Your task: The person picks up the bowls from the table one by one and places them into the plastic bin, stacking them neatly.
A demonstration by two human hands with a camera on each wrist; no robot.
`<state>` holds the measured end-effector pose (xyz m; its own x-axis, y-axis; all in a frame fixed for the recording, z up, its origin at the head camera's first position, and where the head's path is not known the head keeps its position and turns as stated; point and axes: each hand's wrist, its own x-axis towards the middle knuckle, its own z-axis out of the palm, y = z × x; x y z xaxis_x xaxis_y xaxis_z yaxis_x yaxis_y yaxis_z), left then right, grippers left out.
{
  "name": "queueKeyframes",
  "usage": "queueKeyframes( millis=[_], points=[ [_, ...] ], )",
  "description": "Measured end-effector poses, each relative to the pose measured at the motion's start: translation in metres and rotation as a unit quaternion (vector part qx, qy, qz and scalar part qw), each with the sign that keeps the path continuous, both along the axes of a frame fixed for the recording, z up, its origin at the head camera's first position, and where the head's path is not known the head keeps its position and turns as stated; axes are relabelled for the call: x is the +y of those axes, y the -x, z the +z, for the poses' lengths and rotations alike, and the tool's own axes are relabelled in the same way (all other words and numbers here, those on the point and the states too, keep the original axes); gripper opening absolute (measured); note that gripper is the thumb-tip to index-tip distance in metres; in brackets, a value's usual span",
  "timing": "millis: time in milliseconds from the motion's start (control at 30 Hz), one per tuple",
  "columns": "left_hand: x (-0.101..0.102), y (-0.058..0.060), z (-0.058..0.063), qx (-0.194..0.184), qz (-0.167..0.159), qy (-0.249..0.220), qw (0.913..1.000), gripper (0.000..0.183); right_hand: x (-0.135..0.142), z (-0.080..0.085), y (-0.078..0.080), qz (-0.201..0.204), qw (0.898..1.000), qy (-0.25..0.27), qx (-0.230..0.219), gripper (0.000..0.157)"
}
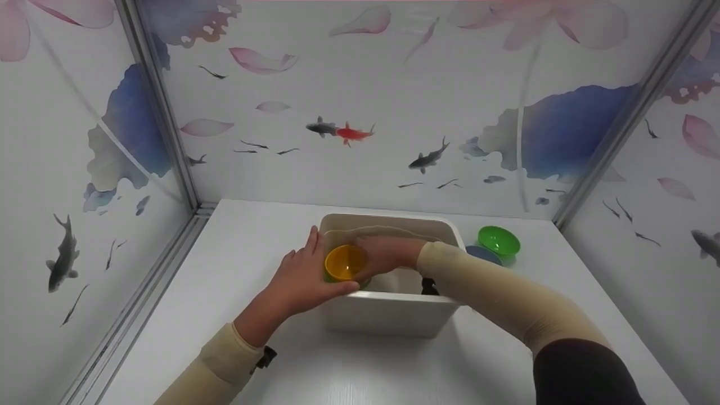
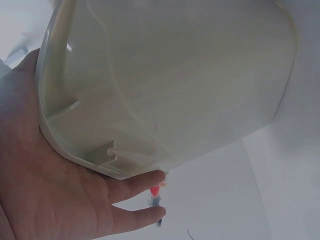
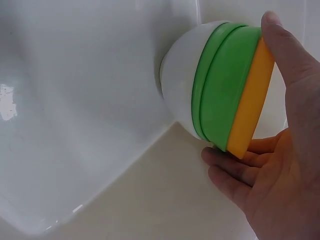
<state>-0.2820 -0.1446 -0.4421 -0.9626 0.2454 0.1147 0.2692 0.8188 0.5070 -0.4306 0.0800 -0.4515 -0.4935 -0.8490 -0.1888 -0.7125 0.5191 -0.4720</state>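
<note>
A white plastic bin (image 1: 388,318) stands on the table. Inside it is a stack of bowls: a white bowl (image 3: 179,75) at the bottom, green (image 3: 227,87) above it, and an orange bowl (image 3: 251,102) on top. My right hand (image 1: 388,254) reaches into the bin and grips the orange bowl, thumb on one side and fingers on the other. My left hand (image 1: 306,277) rests against the bin's left side with fingers spread and mostly straight. Its thumb lies near the front rim. In the left wrist view the bin wall (image 2: 200,75) fills most of the picture.
Right of the bin are a green bowl (image 1: 499,241) and a blue-grey item (image 1: 484,255), partly hidden by the right sleeve. A patterned back wall (image 1: 360,169) and side walls enclose the white table (image 1: 236,242).
</note>
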Motion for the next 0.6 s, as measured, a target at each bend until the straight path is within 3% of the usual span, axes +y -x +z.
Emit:
queueKeyframes(
  millis=[233,467,600],
  points=[
    [0.000,0.001,-0.001,0.001,-0.001,-0.001,1.0000,0.139,0.000,0.002,0.000,-0.015,1.000,-0.020,0.013,0.091],
    [-0.001,0.002,-0.001,0.001,-0.002,-0.003,1.0000,0.137,0.004,0.016,0.000,-0.025,0.998,-0.043,0.030,0.080],
    [-0.001,0.001,0.000,-0.002,-0.002,0.001,1.0000,0.140,0.012,0.031,-0.001,-0.044,0.998,-0.053,0.005,0.083]
  ],
)
